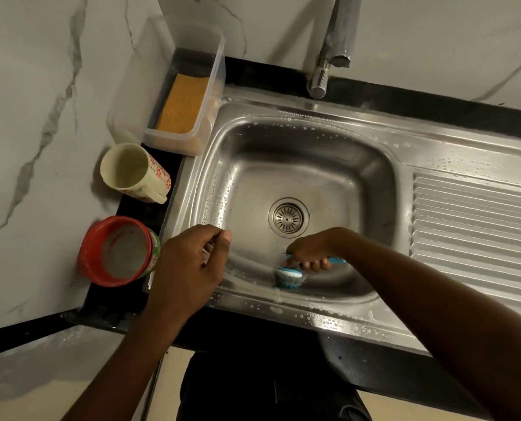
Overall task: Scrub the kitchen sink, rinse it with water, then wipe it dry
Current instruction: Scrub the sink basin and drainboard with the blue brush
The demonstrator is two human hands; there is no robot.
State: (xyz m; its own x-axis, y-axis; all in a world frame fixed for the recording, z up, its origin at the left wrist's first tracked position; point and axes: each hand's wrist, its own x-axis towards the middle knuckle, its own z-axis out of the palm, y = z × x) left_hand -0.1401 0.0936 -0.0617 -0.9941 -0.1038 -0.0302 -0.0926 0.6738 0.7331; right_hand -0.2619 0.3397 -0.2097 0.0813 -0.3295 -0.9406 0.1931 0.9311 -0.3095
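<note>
The steel sink (298, 165) is wet, with soap droplets on its walls and rim; its drain (288, 218) sits in the middle of the basin. My right hand (311, 249) grips the blue handle of a scrub brush (288, 276), whose blue-and-white head presses against the basin's front wall. At the sink's front left corner, my left hand (189, 265) hovers or rests with its fingers curled under and the thumb laid along them; nothing shows in it. The tap (329, 56) stands behind the basin, with no water running.
A clear plastic tub holding an orange sponge (183, 101) stands at the sink's back left corner. A cream floral mug (131, 171) and a red container (119, 250) sit on the black counter to the left. The ribbed drainboard (478, 226) lies on the right.
</note>
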